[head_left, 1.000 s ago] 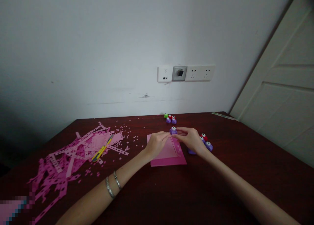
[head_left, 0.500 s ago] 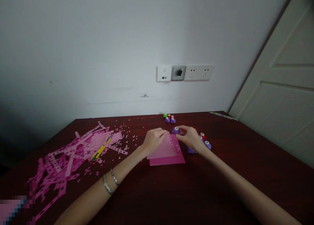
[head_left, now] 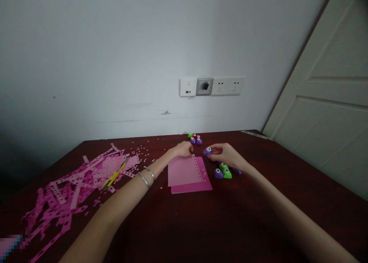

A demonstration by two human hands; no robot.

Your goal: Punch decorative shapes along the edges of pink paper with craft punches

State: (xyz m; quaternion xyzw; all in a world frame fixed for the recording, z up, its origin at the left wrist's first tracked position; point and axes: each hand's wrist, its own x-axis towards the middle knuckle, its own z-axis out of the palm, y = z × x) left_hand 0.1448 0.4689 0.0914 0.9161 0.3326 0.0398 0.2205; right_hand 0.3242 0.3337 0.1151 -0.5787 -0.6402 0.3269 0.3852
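Observation:
In my right hand [head_left: 228, 156] is a purple craft punch [head_left: 208, 151] with a white button, gripped between thumb and fingers above the paper's far right corner. My left hand [head_left: 183, 149] is closed, its fingers curled down at the far edge of a light pink paper sheet [head_left: 182, 173]; whether anything is in them is hidden. A row of small punched holes runs down that sheet's right side. Darker pink paper [head_left: 205, 184] lies under it and sticks out at the right and front. Beside my right wrist lie a purple punch [head_left: 218, 173] and green punches [head_left: 227, 172].
Several more punches [head_left: 194, 139] cluster near the wall. At left, punched pink paper strips [head_left: 76, 194] form a heap with small cut-outs around it, and a yellow utility knife [head_left: 115, 175] on top. A ruler-like strip [head_left: 255, 134] lies at the table's far right.
My left hand has slid away from me to the sheet's far edge, uncovering more of the light pink paper. The purple punch stays in my right hand. The camera view has shifted slightly.

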